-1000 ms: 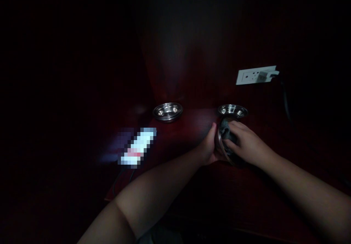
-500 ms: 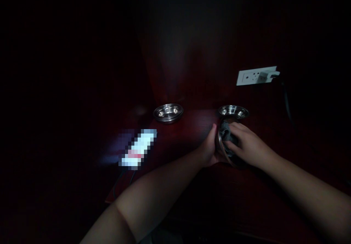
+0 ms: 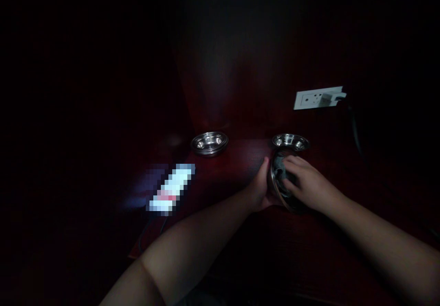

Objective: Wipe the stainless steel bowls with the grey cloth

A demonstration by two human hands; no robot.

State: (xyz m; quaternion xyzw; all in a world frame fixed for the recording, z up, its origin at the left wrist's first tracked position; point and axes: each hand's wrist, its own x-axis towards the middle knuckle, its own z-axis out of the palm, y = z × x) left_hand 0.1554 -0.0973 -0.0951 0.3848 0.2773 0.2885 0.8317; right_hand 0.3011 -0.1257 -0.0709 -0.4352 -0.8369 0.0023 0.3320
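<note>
The scene is very dark. My left hand (image 3: 260,186) grips the left rim of a small steel bowl (image 3: 279,195) tilted up on its edge over a dark red wooden table (image 3: 240,159). My right hand (image 3: 307,184) is closed on a dark grey cloth (image 3: 280,170) pressed into the bowl's inside. Right behind this bowl another steel bowl (image 3: 290,141) rests on the table. A third steel bowl (image 3: 209,142) sits further left.
A bright, blurred-out rectangular thing (image 3: 171,189) lies at the table's left with a dark cable running down from it. A white wall socket (image 3: 318,97) with a plug and dark cord is at the upper right. Surroundings are black.
Both hands stay on the tilted bowl; the right hand with the cloth has shifted slightly inside it. The view has drifted a little.
</note>
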